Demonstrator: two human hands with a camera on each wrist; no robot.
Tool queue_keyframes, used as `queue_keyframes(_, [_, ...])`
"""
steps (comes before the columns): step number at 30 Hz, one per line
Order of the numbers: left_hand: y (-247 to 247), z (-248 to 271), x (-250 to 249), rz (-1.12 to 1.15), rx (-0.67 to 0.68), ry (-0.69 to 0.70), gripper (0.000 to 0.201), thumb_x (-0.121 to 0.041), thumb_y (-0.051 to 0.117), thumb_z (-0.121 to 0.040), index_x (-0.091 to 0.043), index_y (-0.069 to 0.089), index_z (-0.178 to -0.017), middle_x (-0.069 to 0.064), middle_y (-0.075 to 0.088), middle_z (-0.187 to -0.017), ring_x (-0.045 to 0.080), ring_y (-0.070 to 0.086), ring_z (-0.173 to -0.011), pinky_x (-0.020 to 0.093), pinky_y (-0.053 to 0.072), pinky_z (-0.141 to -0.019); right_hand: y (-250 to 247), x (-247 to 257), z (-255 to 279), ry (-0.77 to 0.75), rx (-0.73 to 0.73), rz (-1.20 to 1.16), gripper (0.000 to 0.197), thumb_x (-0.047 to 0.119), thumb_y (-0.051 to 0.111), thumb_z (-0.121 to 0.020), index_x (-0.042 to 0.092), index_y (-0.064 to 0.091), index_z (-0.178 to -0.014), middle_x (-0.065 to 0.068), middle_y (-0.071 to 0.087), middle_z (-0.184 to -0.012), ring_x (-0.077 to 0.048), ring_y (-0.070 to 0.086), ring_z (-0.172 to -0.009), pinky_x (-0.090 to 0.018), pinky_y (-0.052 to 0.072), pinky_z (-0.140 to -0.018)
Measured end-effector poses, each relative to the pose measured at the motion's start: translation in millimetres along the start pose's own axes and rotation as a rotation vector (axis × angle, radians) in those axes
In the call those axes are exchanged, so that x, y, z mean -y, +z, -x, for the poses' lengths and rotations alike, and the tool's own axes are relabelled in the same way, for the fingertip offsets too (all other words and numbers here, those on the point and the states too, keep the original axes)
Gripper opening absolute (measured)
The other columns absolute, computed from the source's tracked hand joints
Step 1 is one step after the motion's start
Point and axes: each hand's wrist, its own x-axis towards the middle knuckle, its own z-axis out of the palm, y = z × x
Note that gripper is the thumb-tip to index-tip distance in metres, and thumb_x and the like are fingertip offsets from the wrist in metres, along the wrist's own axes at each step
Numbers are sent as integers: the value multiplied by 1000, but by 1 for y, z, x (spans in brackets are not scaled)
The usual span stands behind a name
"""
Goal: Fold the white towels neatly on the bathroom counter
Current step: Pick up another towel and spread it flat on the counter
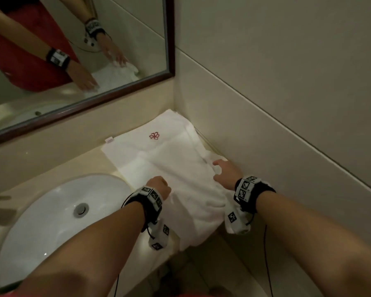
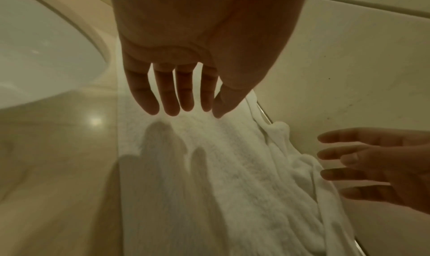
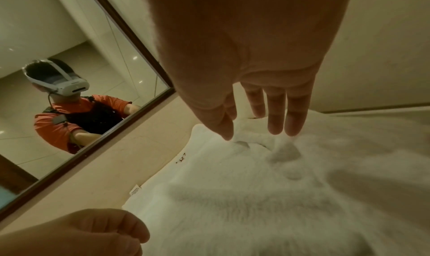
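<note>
1. The towel (image 1: 171,168) lies spread on the worktop (image 1: 107,166) in the corner, between the sink (image 1: 51,213) and the side wall (image 1: 287,103). Its far end, with a small red emblem (image 1: 154,136), reaches toward the mirror (image 1: 116,91); its near end hangs over the worktop's front edge.

2. Its long axis runs from the person away to the mirror wall, roughly in line with both forearms. The side along the wall is bunched and wrinkled; the sink side lies flatter.

3. The left hand (image 1: 159,185) is over the near, sink-side part of the cloth. The left wrist view shows its fingers (image 2: 172,94) straight and pointing down, tips at or just above the pile; the grip is released and holds nothing.

4. The right hand (image 1: 225,172) is at the wrinkled wall-side edge. Its fingers (image 3: 274,112) are also extended, tips at a raised fold; whether they press it or hover just above it I cannot tell. Nothing is pinched.

5. The deciding relation, as I judge it: the rumpled edge lies directly under the right hand, which is nearer the wall, while the left hand sits on the flat side, placed to steady the cloth. The hanging near end is closest to both wrists, so a fold would likely carry that end away, along the long axis, toward the emblem.

6. Folding looks barely begun; a wall-side crease could get trapped if not smoothed first.
</note>
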Motion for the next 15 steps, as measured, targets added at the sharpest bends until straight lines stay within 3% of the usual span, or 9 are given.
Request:
queue_keyframes(3, [22,21,0,-1,-1,-32,24,-24,60,-86,-13,64,-107,7,64,-109,26,61,-98,32,51,-82,0,-23,18,9,19,-6,58,22,62,-86,19,42,-140,-10,46,-140,-29,50,-122,-37,45,-98])
queue_keyframes(6, [47,43,0,36,3,-91,12,-22,60,-83,-12,64,-86,7,66,-86,25,61,-79,30,52,-73,5,-46,36,34,29,-39,65,22,63,-86,18,36,-144,-12,42,-144,-32,45,-128,-41,43,-103])
queue_keyframes(8, [69,61,0,109,5,-133,15,-20,60,-85,-10,57,-73,3,58,-68,24,57,-72,25,44,-65,11,-63,49,71,45,-88,67,24,63,-86,19,33,-145,-12,37,-147,-33,42,-131,-47,42,-104])
queue_keyframes(10, [92,76,0,184,-13,-156,22,-19,62,-87,-10,54,-69,1,53,-66,22,55,-75,24,41,-66,17,-81,58,88,69,-86,67,25,64,-87,18,32,-146,-10,34,-149,-32,39,-133,-45,39,-107])
queue_keyframes(12, [110,87,4,200,-38,-187,20,-23,62,-90,-14,55,-73,4,57,-79,19,53,-79,23,41,-69,24,-92,63,104,96,-117,67,25,64,-87,16,33,-145,-10,39,-146,-32,44,-129,-43,42,-105])
queue_keyframes(14, [123,97,8,201,-42,-248,13,-24,60,-92,-12,64,-94,8,59,-94,19,55,-85,23,42,-71,30,-101,69,150,121,-215,65,25,67,-83,14,37,-140,-12,50,-136,-33,53,-118,-44,48,-98])
queue_keyframes(15, [128,103,11,202,-33,-275,23,-23,58,-93,-8,66,-108,11,62,-102,21,59,-92,24,44,-74,33,-105,70,166,123,-261,63,25,68,-82,14,39,-137,-12,54,-132,-33,55,-115,-45,49,-97])
